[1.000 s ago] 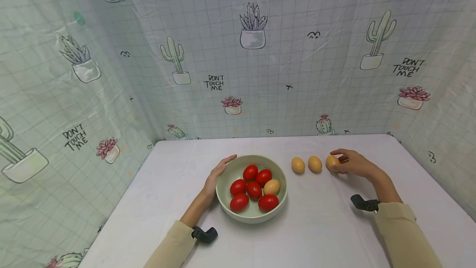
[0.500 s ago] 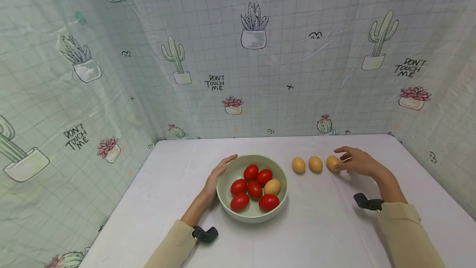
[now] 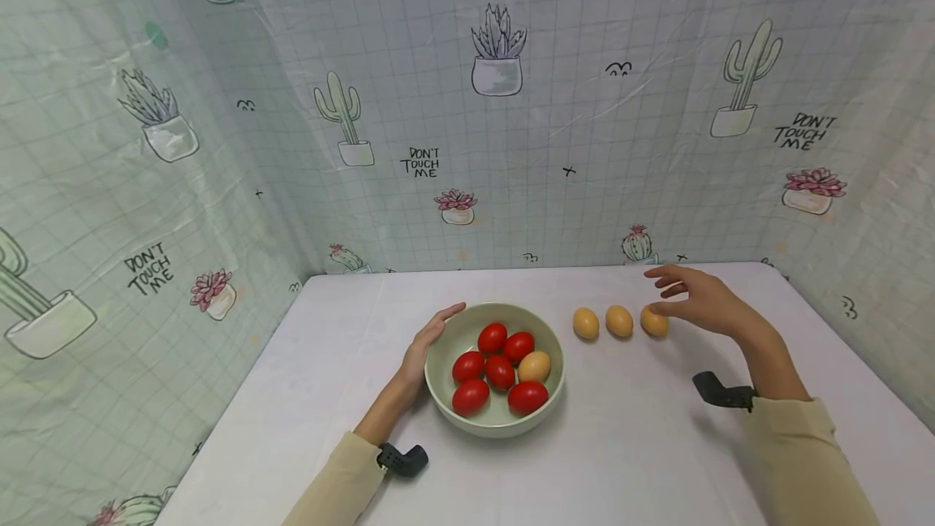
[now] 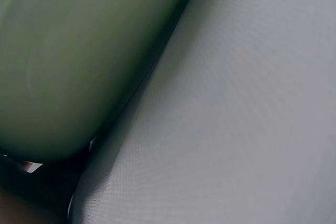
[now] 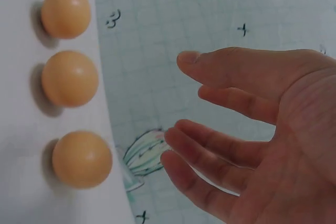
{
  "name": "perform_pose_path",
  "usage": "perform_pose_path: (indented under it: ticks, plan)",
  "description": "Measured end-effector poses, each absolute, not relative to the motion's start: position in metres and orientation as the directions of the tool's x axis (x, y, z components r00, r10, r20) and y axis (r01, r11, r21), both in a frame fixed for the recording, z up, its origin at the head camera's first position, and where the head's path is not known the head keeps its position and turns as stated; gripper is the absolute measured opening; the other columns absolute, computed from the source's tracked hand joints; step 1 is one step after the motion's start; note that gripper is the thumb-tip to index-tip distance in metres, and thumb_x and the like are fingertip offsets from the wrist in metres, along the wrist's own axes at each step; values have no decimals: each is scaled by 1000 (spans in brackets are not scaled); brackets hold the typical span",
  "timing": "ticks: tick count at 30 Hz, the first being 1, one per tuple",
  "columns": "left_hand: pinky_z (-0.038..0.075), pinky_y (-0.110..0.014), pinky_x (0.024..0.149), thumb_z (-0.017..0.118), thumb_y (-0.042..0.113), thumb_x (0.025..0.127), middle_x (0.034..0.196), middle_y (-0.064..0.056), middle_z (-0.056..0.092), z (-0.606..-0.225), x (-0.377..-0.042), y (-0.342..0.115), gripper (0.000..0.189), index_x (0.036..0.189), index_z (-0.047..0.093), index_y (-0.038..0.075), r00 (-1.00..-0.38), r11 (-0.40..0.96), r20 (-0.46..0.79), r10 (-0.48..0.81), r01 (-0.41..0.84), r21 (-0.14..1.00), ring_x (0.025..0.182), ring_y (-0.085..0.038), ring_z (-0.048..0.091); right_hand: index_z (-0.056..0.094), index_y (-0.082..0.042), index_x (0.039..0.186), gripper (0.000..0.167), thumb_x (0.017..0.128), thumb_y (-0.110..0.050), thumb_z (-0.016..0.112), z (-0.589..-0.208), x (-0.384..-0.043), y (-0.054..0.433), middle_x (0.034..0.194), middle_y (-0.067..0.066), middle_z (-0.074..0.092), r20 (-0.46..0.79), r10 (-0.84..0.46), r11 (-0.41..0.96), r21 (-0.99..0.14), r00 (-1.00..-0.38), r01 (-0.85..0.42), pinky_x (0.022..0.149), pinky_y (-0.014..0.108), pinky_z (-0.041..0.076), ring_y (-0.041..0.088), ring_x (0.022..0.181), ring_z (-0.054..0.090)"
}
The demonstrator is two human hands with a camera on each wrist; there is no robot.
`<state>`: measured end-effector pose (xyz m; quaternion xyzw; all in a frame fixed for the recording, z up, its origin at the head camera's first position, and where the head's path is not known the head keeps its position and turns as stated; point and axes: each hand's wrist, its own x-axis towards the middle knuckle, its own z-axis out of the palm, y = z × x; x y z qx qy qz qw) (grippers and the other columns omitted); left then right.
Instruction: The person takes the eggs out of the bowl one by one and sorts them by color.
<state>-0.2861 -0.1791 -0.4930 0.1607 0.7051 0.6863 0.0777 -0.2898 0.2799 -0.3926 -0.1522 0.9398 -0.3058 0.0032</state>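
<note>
In the head view, a pale green bowl (image 3: 491, 432) holds several red eggs (image 3: 471, 398) and one tan egg (image 3: 534, 367). My left hand (image 3: 420, 349) rests along the bowl's left outer side, fingers extended; its thumb is hidden. The bowl's wall (image 4: 63, 66) fills much of the left wrist view. Three tan eggs lie in a row right of the bowl: a left one (image 3: 586, 324), a middle one (image 3: 618, 321) and a right one (image 3: 654, 323). Over the right egg hovers my right hand (image 3: 704, 300), fingers spread and holding nothing. The right wrist view shows this hand (image 5: 294, 129) apart from the eggs.
A white-covered table (image 3: 613, 445) carries everything. Behind it and at both sides hangs a pale curtain (image 3: 409, 47) printed with cacti and lettering. Dark wrist cameras sit at both sleeves, the left camera (image 3: 404, 462) close to the tabletop.
My right hand has let go of the right egg and risen away from it, with fingers opening. The left hand and the bowl have stayed in place.
</note>
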Motion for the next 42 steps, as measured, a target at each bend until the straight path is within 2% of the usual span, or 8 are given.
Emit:
perform_pose_path:
  ticks: [6,17,21,29,35,42]
  plan:
    - [43,-16,110,21,31,110,165,-4,39,-492,-285,-180,53,158,41,20,-937,9,102,335,111,994,152,-30,39,53,-4,145,59,96,-28,74,-379,-280,262,137,26,61,115,-329,730,-599,-937,-330,96,58,55,44,123,61]
    - [43,-18,112,20,32,111,165,-4,39,-493,-285,-181,53,158,40,21,-933,19,100,345,113,993,152,-30,40,60,-5,138,51,92,-16,78,-367,-273,223,134,19,65,185,-442,639,-621,-878,-453,94,48,59,36,116,67]
    - [43,-19,112,20,32,111,164,-3,40,-494,-285,-182,53,158,40,22,-935,21,99,342,113,993,151,-29,40,62,-5,136,47,93,-15,77,-365,-275,206,132,17,67,193,-501,589,-638,-844,-496,94,46,60,34,114,67]
    - [45,-20,111,19,31,112,164,-8,40,-492,-285,-179,53,160,37,17,-924,-18,113,364,114,993,150,-33,41,65,-9,133,39,95,-16,74,-363,-288,170,131,9,69,172,-583,524,-667,-794,-529,95,43,59,29,113,68]
    - [45,-20,112,20,31,112,164,-5,41,-491,-285,-179,52,159,39,19,-926,-4,116,359,123,992,151,-31,41,67,-10,129,35,95,-14,73,-361,-299,141,125,12,70,121,-657,518,-644,-744,-562,93,42,61,25,109,70]
    - [44,-18,111,19,32,112,165,-7,39,-494,-286,-181,53,159,39,18,-924,-8,124,363,130,991,151,-33,39,72,-12,117,23,94,-9,71,-359,-305,111,116,6,75,-30,-750,535,-614,-661,-580,91,36,61,20,104,71]
